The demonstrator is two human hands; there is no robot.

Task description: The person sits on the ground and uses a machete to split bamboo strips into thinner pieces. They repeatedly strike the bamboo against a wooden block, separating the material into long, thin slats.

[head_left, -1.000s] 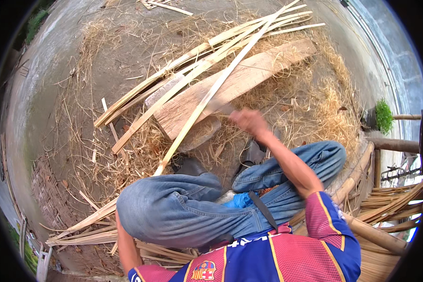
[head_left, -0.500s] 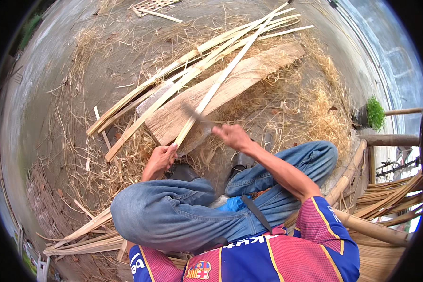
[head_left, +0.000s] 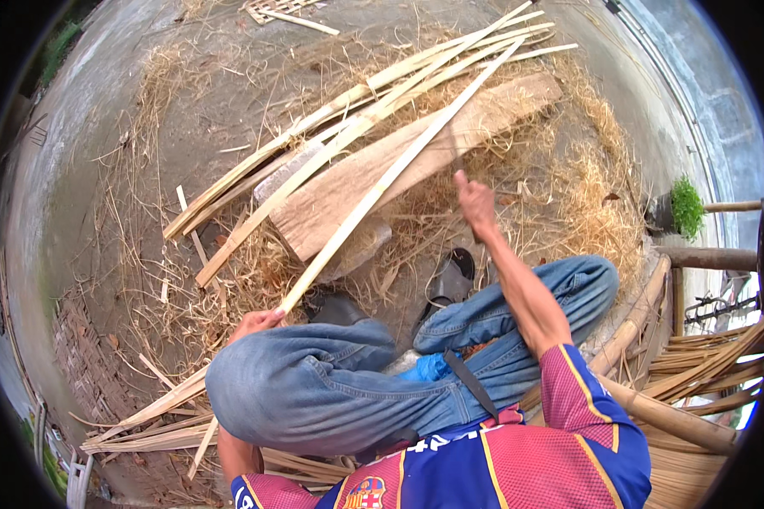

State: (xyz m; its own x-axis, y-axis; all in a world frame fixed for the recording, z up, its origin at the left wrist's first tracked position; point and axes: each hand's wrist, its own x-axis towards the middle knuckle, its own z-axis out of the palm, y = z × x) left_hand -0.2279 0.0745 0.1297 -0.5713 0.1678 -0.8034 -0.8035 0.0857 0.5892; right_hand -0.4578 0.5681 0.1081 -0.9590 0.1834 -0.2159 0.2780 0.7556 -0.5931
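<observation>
My left hand (head_left: 256, 322) is closed on the near end of a long pale bamboo strip (head_left: 382, 185), beside my left knee, which hides part of the hand. The strip slants away to the right across a thick wooden board (head_left: 505, 103). Beyond my right knee, my right hand (head_left: 477, 204) is wrapped around a knife (head_left: 456, 148). Its blade is smeared by motion and points away from me over the board's near edge; whether it touches the strip I cannot tell. The knife's handle is mostly hidden in my fist.
Several more bamboo strips (head_left: 314, 127) lie along the board's far side. A stone block (head_left: 361, 250) sits under its near end. Curly shavings (head_left: 590, 204) cover the ground. At right stand a potted plant (head_left: 686, 208) and a bamboo frame (head_left: 654, 411); more strips (head_left: 157, 437) lie at lower left.
My left hand has drawn back toward my left knee, pulling the strip nearer to me. My right hand has moved away and to the right with the knife.
</observation>
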